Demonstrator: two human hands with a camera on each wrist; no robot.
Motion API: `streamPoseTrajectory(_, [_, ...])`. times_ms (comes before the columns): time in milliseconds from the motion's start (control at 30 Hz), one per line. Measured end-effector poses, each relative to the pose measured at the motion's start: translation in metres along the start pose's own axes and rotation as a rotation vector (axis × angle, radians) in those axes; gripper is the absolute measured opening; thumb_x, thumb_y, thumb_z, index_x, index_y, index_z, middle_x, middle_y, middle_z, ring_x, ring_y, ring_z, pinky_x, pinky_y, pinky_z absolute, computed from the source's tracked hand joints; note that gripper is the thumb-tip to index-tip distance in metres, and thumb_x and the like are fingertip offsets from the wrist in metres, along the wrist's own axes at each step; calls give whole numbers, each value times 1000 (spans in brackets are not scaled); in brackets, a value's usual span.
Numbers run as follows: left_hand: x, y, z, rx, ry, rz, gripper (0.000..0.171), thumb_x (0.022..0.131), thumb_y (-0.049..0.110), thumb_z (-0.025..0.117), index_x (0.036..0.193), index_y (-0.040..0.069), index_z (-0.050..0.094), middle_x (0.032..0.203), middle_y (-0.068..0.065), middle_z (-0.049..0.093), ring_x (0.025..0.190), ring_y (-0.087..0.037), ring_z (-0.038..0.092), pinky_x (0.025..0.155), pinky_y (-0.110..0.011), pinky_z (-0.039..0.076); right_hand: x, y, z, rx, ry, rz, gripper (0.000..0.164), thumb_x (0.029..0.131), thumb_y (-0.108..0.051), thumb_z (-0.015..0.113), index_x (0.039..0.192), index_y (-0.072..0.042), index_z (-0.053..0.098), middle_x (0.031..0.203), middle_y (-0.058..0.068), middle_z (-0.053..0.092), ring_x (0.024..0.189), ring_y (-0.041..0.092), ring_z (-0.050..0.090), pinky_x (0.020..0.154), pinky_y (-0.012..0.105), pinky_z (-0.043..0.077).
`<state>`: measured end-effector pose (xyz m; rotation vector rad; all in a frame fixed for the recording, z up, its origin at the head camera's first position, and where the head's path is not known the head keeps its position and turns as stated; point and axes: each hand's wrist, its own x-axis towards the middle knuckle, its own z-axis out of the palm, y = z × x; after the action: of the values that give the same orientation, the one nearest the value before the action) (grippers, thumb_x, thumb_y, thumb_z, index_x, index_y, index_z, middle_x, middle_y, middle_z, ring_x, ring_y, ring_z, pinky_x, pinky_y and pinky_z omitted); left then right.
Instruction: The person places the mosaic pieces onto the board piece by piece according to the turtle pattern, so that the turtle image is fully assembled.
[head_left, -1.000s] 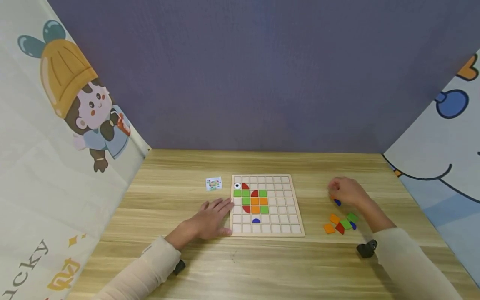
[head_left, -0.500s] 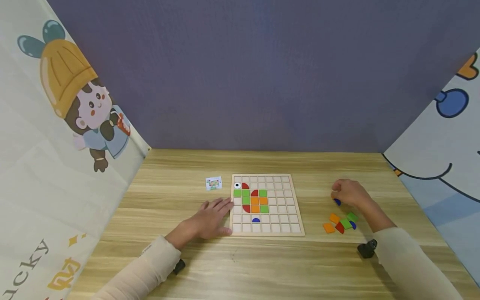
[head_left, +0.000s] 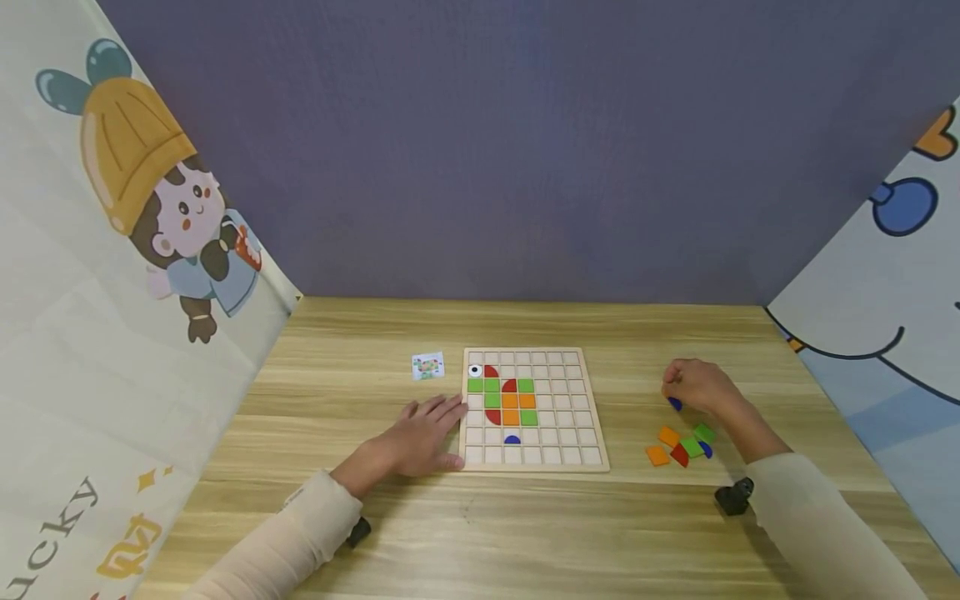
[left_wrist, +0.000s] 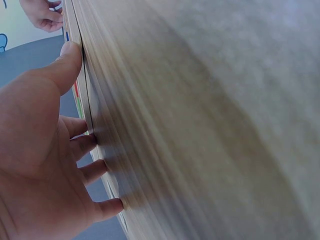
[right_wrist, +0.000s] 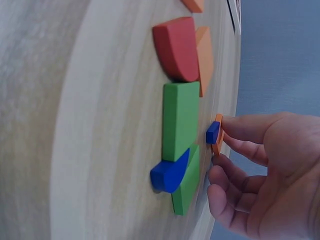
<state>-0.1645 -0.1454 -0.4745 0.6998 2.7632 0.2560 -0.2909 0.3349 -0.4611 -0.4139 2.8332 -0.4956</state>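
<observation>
My left hand (head_left: pixel 422 440) rests flat at the left edge of a wooden grid board (head_left: pixel 566 417), fingertips and thumb against its rim. On the board, red, green and orange tiles and a round eye tile (head_left: pixel 475 371) form a shape, with a blue half-circle (head_left: pixel 512 440) below it. To the right of the board, my right hand (head_left: pixel 699 385) pinches an orange tile (right_wrist: pixel 219 145) between thumb and fingers, low over the table. A blue half-circle tile (right_wrist: pixel 213 132) lies right against that orange tile. The hand hides most of the orange tile in the head view.
Nearer me than the right hand lies a loose group of tiles: orange (head_left: pixel 657 456), red (head_left: pixel 679 455), green (head_left: pixel 691 448) and blue (head_left: pixel 706 450). A small picture card (head_left: pixel 427 366) lies left of the board. A dark wall (head_left: pixel 525 167) closes off the table's far side.
My right hand has shifted slightly right and toward me, and its fingers have closed on the orange tile. The left hand and the board stay in place.
</observation>
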Motion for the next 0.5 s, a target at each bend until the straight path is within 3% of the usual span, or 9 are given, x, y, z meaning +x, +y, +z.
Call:
streamPoseTrajectory(133, [0,0,-1,3,-3,-1,88,95,62,58,162,13,28,170,-7,24,155,-38,26,117,-71,26,-1,0,0,11,4,18,19,94,-23,67,98,-5,65,71,-1,69,65,18,52,60,32,41])
streamPoseTrajectory(300, [0,1,-2,-2,-6,-3,88,95,61,58,162,12,28,170,-8,24,155,-38,26,117,-71,26,-1,1,-2,-18,-1,32,23,95,-25,66,99,-2,67,73,-1,68,71,19,57,67,35,46])
streamPoseTrajectory(500, [-2,3,-3,-7,-13,-12,88,95,61,59,162,13,27,171,-8,23,155,-38,25,118,-71,25,-1,-2,-3,-29,-2,23,19,96,-26,66,98,-6,66,70,-2,64,67,19,51,62,31,41])
